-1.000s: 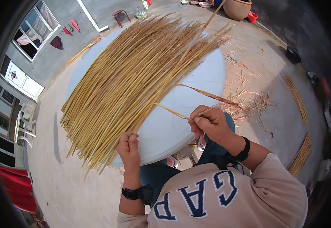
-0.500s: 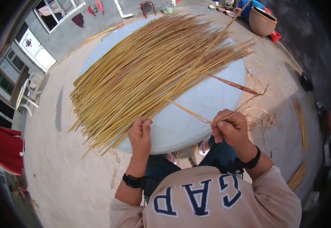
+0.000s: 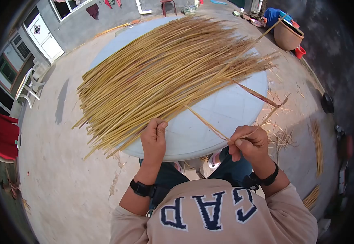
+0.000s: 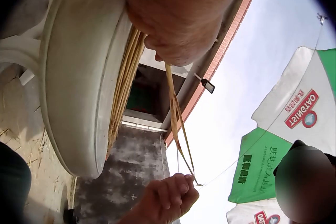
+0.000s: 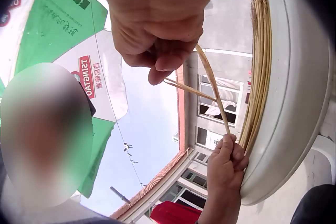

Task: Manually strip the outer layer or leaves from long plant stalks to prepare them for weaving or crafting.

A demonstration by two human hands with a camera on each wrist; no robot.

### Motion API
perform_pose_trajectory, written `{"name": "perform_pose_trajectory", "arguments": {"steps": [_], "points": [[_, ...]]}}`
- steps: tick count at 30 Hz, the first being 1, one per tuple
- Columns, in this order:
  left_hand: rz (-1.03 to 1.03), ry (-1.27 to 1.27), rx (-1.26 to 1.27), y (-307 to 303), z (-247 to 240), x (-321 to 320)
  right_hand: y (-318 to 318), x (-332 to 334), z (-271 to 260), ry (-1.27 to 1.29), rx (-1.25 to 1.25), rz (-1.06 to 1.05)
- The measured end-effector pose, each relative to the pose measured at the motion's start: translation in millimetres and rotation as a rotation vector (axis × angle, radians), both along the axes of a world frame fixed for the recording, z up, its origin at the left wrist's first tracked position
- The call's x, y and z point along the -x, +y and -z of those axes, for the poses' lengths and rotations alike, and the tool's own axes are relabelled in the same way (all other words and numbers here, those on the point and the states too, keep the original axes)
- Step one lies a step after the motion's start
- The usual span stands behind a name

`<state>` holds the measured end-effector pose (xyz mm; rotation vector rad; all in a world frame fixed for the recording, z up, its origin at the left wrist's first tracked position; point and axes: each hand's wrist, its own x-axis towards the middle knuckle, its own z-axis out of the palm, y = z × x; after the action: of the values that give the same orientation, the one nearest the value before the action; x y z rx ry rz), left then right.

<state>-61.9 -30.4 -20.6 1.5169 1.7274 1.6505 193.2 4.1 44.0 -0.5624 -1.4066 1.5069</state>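
Upright at the near table edge, my left hand (image 3: 154, 138) grips the lower end of a long dry stalk (image 3: 272, 27), which slants over the other stalks toward the far right. My right hand (image 3: 250, 142) pinches the end of a dry leaf strip (image 3: 206, 123) between thumb and fingers. That strip runs taut back to the held stalk, forming a narrow V, also visible in the right wrist view as a pale strip (image 5: 212, 79). A second brown leaf (image 3: 258, 95) hangs off to the right. Beside the left hand lies a wide layer of feathery-topped stalks (image 3: 152, 77).
The stalks lie on a round white table (image 3: 242, 107). Leaf scraps (image 3: 282, 138) litter the floor to the right, near two small stalk bundles (image 3: 317, 148). A white chair (image 3: 31, 87) stands left; a clay pot (image 3: 287, 37) and red bucket (image 3: 300, 51) are at the back right.
The right hand has drawn away from the left, and the leaf strip between it and the stalk looks longer. The left hand keeps its grip. The head view has also shifted.
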Motion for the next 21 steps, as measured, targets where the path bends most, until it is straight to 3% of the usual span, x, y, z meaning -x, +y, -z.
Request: {"name": "perform_pose_trajectory", "arguments": {"steps": [4,5,8,11,13,16,21], "points": [[0.020,-0.052,0.023,-1,3,5,-7,8,5,0.038,-0.021,-0.052],[0.105,-0.092,0.023,-3,-1,4,4,6,1,0.269,0.069,0.048],[0.264,-0.098,0.000,-3,-3,-6,43,-9,11,0.544,0.183,0.158],[0.382,-0.144,0.057,-2,-13,-18,35,8,17,0.361,0.287,0.114],[0.429,-0.237,0.141,3,-17,-26,26,23,24,0.022,0.331,0.128],[0.478,-0.293,0.156,10,-15,-39,24,39,27,-0.066,0.218,0.014],[0.534,-0.324,0.224,12,-7,-52,32,47,35,-0.178,0.117,0.057]]}}
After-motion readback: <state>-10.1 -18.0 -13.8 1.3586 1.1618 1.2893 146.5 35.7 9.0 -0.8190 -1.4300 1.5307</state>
